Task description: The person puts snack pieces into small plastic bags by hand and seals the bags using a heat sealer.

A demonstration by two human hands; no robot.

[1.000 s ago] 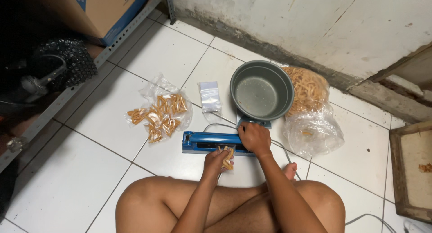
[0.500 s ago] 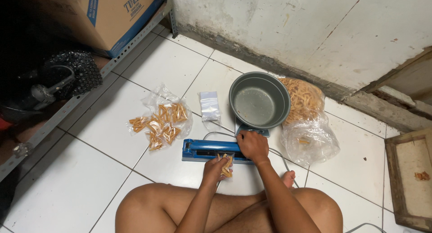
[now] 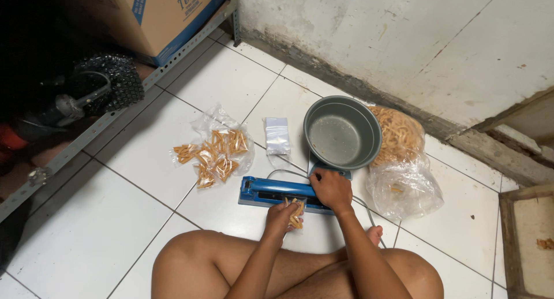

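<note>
A blue bag sealer (image 3: 271, 191) lies on the white tiled floor in front of my crossed legs. My right hand (image 3: 331, 189) presses down on the sealer's right end. My left hand (image 3: 281, 216) holds a small clear packet of orange snack sticks (image 3: 296, 212) with its top edge in the sealer's jaw. A grey metal bowl (image 3: 342, 133) sits on a small scale just beyond the sealer.
A pile of filled small snack packets (image 3: 214, 153) lies to the left. A stack of empty clear bags (image 3: 277, 134) sits beside the bowl. A big plastic bag of snack sticks (image 3: 401, 160) rests to the right. A metal shelf rail (image 3: 104, 123) and cardboard box (image 3: 161, 13) stand at left, a wall behind.
Both hands stay on the sealer and the packet. Only my view has shifted, so the scene sits lower in the picture.
</note>
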